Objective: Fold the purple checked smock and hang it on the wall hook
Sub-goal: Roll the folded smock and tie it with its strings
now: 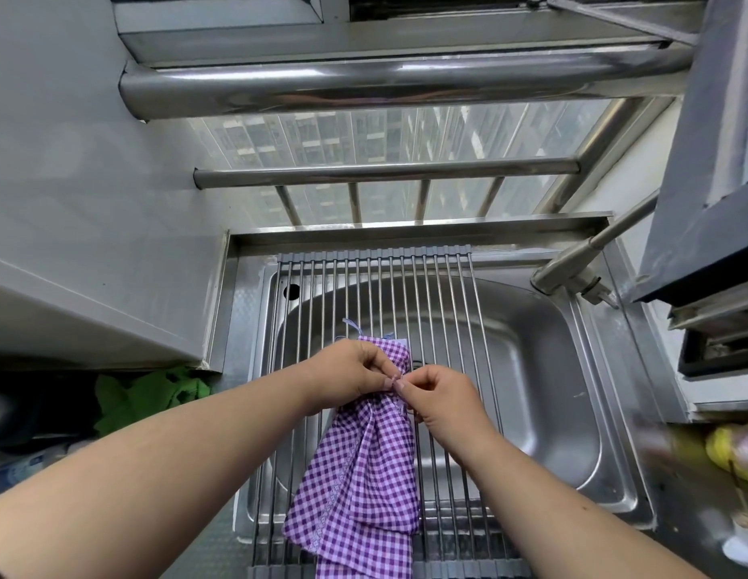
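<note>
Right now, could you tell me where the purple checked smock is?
In the head view it lies low centre: the smock is draped on the roll-up rack over the sink, its upper end pinched between both hands.

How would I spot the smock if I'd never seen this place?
Find the steel sink below the barred window; a roll-up wire rack lies across it. On that rack lies the smock, pinched at its top by both hands, the only purple-and-white checked cloth here.

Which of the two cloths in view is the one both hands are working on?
The purple checked smock, lying along the roll-up rack over the sink; left hand and right hand pinch it. The green cloth sits untouched at left.
</note>
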Demonstrator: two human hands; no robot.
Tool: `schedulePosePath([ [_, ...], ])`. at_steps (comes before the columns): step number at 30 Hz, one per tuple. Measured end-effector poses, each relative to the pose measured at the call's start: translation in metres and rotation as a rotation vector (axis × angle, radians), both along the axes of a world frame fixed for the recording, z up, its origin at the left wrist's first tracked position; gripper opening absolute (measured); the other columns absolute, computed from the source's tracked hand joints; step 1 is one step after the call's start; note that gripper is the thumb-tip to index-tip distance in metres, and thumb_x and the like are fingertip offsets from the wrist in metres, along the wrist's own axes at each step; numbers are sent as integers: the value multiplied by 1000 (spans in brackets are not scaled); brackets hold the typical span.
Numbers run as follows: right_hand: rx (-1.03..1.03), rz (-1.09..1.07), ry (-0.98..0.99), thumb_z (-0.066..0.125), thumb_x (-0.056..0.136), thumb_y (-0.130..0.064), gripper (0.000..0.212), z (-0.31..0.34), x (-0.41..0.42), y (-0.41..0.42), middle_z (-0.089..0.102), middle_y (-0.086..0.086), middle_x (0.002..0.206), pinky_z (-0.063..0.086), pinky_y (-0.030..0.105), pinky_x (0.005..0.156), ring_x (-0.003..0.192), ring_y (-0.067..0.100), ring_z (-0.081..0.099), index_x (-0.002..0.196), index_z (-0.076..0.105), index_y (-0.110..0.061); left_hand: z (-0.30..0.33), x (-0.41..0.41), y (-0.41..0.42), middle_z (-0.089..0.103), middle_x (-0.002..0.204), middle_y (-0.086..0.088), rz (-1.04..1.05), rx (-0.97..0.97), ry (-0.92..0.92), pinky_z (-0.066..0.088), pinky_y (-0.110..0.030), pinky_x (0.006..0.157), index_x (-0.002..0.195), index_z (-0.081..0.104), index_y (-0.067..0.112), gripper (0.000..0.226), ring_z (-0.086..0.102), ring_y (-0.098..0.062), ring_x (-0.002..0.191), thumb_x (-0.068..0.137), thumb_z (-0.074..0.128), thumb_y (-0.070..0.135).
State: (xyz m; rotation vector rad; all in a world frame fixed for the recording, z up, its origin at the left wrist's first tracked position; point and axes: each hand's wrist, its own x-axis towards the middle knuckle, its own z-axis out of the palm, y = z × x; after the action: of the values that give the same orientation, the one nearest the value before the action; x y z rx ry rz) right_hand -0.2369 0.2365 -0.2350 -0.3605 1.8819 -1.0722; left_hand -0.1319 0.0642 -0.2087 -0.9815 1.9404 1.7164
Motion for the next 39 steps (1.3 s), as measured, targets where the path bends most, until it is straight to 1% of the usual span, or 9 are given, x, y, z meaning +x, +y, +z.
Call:
schedulePosePath([
  [3,15,54,27,84,90,-24,9,2,-3,0,78,-4,86,61,32,77,80,10,73,84,79,-22,-1,0,1,80,90,1,-23,-10,-12,61,-31,91,97,80,17,10,75,-12,88,91,78,10],
  [6,43,88,66,86,88,-23,13,2,-5,0,76,-2,83,60,31,75,79,13,72,81,76,-21,1,-2,1,79,87,6,-65,-92,-32,62,-31,85,91,80,23,7,73,-9,84,91,80,16],
  [9,62,31,70,87,87,-24,13,0,-1,-2,78,-2,83,62,32,74,81,14,75,82,75,-20,1,-3,1,80,93,6,-71,-121,-40,63,-38,89,87,81,26,8,75,-15,94,91,79,19],
  [14,8,-80,-10,83,92,-19,4,-5,8,-3,80,0,85,64,29,72,81,15,77,89,80,-19,0,0,-1,80,94,7,-86,-138,-31,62,-38,92,88,81,26,6,75,-12,94,90,81,20],
  [21,-73,-107,-67,75,97,-29,9,-5,23,2,81,-12,97,63,40,92,95,7,76,96,83,-32,-5,-2,8,72,76,5,-71,-214,43,62,-32,78,89,69,15,13,66,-6,69,87,82,11],
  [25,-21,-207,-28,74,98,-30,10,-7,26,-2,81,-13,95,62,42,93,95,7,75,93,83,-30,-4,-3,11,78,87,1,-120,-207,45,63,-33,85,95,69,15,18,75,-10,80,86,83,10],
  [31,-26,-184,95,75,99,-24,9,-5,29,-2,76,-9,98,63,33,87,90,2,72,103,74,-31,-1,-7,7,75,93,2,-227,-308,-51,62,-34,83,98,64,20,23,74,-14,88,87,83,19],
  [34,-15,-114,134,72,100,-22,12,-2,28,1,76,-14,98,60,25,85,91,-4,70,97,77,-33,2,-15,5,75,96,5,-334,-321,-77,61,-32,86,100,68,22,14,72,-11,91,91,80,21],
  [39,61,206,248,71,100,-22,15,2,13,3,66,-16,108,48,15,85,100,-2,62,92,76,-34,0,-21,4,72,98,13,-466,-375,-84,59,-27,88,96,71,31,6,67,-5,92,94,75,29],
])
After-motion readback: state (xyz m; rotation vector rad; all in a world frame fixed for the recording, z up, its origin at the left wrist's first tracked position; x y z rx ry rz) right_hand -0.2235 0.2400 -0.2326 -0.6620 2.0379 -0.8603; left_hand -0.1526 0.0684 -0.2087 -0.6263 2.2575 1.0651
